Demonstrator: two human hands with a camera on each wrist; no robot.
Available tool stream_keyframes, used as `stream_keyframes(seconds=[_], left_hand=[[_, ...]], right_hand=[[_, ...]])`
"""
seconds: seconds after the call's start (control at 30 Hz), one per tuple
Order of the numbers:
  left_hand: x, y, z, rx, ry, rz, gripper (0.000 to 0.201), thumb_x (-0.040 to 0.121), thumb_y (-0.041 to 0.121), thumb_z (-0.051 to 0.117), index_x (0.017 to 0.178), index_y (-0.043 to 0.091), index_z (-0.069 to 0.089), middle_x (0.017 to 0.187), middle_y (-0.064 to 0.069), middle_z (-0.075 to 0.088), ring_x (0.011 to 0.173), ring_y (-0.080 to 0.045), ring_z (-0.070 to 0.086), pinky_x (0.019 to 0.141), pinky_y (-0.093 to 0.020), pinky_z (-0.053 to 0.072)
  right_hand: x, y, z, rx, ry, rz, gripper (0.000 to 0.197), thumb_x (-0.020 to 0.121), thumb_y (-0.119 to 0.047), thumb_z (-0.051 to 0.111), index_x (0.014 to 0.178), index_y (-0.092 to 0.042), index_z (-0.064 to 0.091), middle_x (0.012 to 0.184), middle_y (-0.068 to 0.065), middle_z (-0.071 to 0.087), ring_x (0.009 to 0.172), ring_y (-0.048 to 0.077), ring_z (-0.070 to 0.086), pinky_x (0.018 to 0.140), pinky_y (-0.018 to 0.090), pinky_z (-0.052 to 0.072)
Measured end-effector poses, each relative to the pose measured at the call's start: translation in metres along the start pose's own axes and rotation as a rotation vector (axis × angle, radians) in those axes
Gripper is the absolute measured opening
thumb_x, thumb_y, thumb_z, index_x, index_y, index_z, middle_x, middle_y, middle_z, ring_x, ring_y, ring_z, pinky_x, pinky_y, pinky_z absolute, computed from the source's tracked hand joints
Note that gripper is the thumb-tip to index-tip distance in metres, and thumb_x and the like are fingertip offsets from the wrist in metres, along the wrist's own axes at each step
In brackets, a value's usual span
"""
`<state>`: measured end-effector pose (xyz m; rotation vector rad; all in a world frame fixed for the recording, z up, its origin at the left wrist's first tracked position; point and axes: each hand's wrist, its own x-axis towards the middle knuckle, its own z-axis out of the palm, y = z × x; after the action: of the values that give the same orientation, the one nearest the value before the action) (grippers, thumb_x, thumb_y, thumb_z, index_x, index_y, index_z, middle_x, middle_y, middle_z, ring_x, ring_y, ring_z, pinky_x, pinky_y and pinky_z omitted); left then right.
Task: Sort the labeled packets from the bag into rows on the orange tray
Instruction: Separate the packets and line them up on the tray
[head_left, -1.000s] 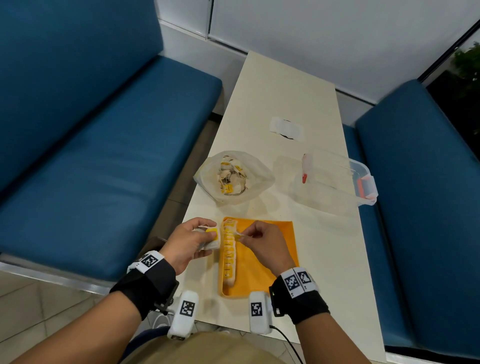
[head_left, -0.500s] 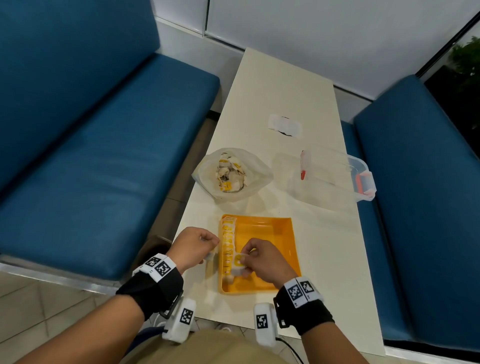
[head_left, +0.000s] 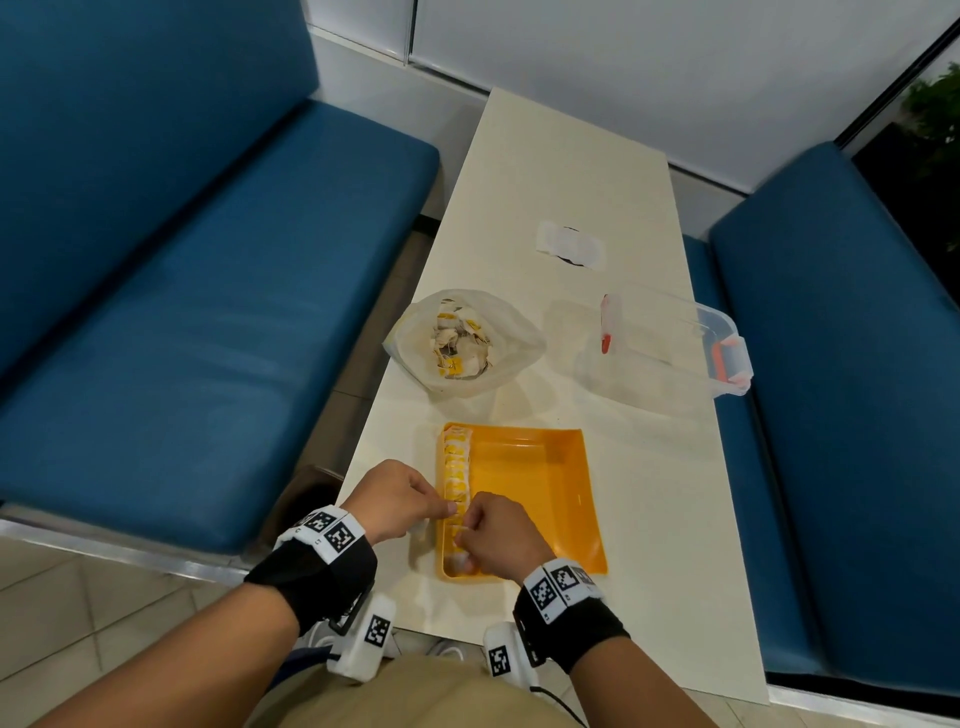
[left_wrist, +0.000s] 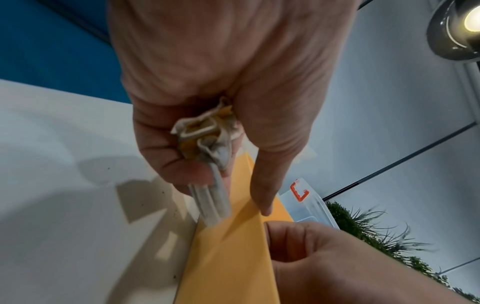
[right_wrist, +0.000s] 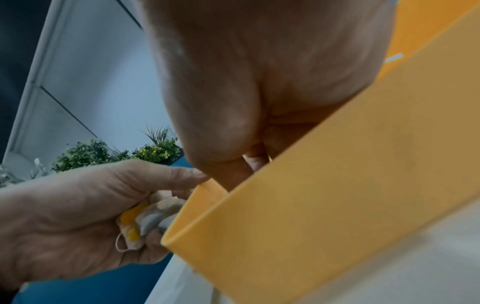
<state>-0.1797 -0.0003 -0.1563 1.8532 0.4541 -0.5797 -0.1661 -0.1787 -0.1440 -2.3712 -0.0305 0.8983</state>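
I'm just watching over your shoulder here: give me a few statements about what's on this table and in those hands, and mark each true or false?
1. The left hand grips a bunch of packets. True.
2. The row of packets lies along the orange tray's right wall. False: it lies along the left wall.
3. The plastic bag is empty. False: packets remain inside.
4. The clear container has orange latches. True.
5. The right hand is over the tray's near end. True.

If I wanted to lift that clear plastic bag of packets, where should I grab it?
Probably the bag by its open, crumpled rim, pinched from above: it is limp and sags around the loose packets, so a side grip would likely squash them.
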Motion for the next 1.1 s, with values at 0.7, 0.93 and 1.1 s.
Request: stream_keyframes(seconds=[0.7, 0.93, 1.1], left_hand=[[-0.002, -0.002, 0.001, -0.057, -0.009, -0.007, 0.028, 0.073, 0.038, 0.090, 0.074, 0.012, 0.079, 0.055, 0.006, 0.060, 0.056, -0.011, 0.055, 0.050, -0.024, 0.046], [-0.007, -0.002, -0.002, -0.001, -0.033, 0.035, 0.027, 0.079, 0.042, 0.086, 0.083, 0.015, 0.081, 0.072, 0.003, 0.070, 0.069, -0.014, 0.064, 0.058, -0.026, 0.056], [-0.016, 0.002, -0.023, 0.076, -0.011, 0.139, 0.024, 0.094, 0.012, 0.066, 0.114, 0.025, 0.071, 0.113, 0.003, 0.064, 0.085, -0.016, 0.067, 0.063, -0.024, 0.059]], right_hand=[[-0.004, -0.002, 0.004, -0.240, -0.010, -0.113, 0.018, 0.071, -0.011, 0.075, 0.085, -0.017, 0.066, 0.084, -0.002, 0.063, 0.083, 0.023, 0.064, 0.067, 0.032, 0.051], [-0.005, 0.001, 0.006, -0.265, 0.011, -0.123, 0.013, 0.078, -0.017, 0.070, 0.090, -0.019, 0.067, 0.088, -0.001, 0.065, 0.084, 0.023, 0.065, 0.073, 0.036, 0.056], [-0.005, 0.001, -0.008, -0.220, 0.119, -0.116, 0.003, 0.081, -0.026, 0.071, 0.082, -0.025, 0.068, 0.082, -0.003, 0.069, 0.075, 0.015, 0.065, 0.069, 0.035, 0.056]])
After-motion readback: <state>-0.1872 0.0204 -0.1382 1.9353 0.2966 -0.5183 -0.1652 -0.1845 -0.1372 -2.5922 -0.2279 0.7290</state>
